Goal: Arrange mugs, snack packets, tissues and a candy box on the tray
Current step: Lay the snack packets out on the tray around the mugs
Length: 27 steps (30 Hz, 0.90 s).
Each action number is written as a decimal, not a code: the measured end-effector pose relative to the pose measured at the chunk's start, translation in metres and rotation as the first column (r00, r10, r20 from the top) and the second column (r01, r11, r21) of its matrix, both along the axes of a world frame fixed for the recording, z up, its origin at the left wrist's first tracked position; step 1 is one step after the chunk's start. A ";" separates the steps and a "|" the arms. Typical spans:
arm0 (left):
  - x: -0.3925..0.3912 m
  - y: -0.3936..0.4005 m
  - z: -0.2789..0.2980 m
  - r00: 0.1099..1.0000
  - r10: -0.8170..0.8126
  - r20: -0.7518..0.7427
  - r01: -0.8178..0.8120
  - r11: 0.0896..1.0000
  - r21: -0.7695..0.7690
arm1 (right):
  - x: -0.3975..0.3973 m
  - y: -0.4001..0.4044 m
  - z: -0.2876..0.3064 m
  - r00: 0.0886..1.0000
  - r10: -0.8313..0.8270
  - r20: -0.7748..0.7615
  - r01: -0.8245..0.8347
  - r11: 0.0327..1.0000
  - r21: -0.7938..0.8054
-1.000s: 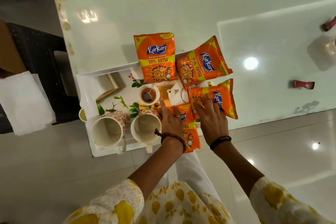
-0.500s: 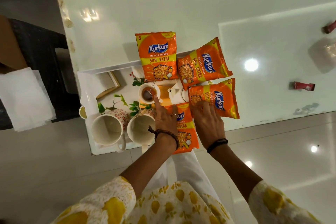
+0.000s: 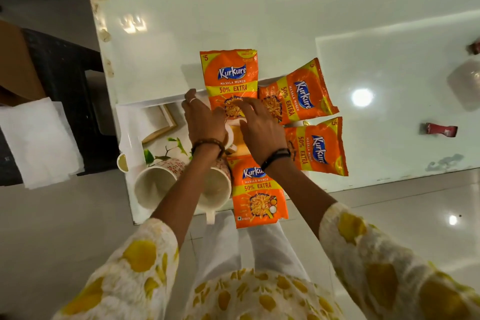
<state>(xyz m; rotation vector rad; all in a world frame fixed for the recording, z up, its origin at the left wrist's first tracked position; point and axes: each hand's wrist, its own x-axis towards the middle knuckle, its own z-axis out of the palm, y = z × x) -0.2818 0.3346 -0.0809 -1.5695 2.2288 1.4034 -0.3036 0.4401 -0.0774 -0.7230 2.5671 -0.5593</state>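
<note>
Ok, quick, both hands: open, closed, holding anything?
Left hand: open, flat over the tray, holding nothing.
Right hand: open, fingertips on the far Kurkure packet, not gripping.

Looks like a home, prob. a dining/living area: glossy white glass-topped surface (image 3: pixel 233 21) w/ chipped far edge, shiny pale tiled floor (image 3: pixel 65 215), dark plastic chair (image 3: pixel 65 65) at left w/ folded tissues (image 3: pixel 39 140), floral mugs (image 3: pixel 155 184), patterned household tray (image 3: pixel 130 135).

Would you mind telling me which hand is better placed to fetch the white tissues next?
The left hand. The tissues lie on the dark stand off the tray's left side, nearer that hand. The right hand is fingering the far snack packet.
</note>
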 end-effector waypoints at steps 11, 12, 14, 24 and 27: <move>0.003 0.007 -0.013 0.987 -0.146 -0.073 0.155 0.980 0.126 | 0.000 0.012 -0.012 0.999 0.033 0.022 -0.035 0.995 0.094; 0.005 0.006 -0.014 0.986 -0.152 -0.074 0.161 0.978 0.135 | 0.001 0.017 -0.011 1.000 0.021 0.019 -0.023 0.996 0.088; 0.009 0.002 -0.015 0.984 -0.165 -0.064 0.173 0.974 0.145 | 0.002 0.027 -0.009 1.000 -0.013 0.013 0.011 0.996 0.090; -0.001 -0.021 -0.018 0.962 -0.202 -0.186 0.215 0.975 0.050 | 0.008 0.041 -0.010 0.997 0.003 0.078 -0.016 0.986 0.166; -0.007 -0.023 -0.022 0.949 -0.261 -0.178 0.273 0.961 0.045 | 0.005 0.033 -0.011 0.997 -0.002 0.077 -0.009 0.990 0.143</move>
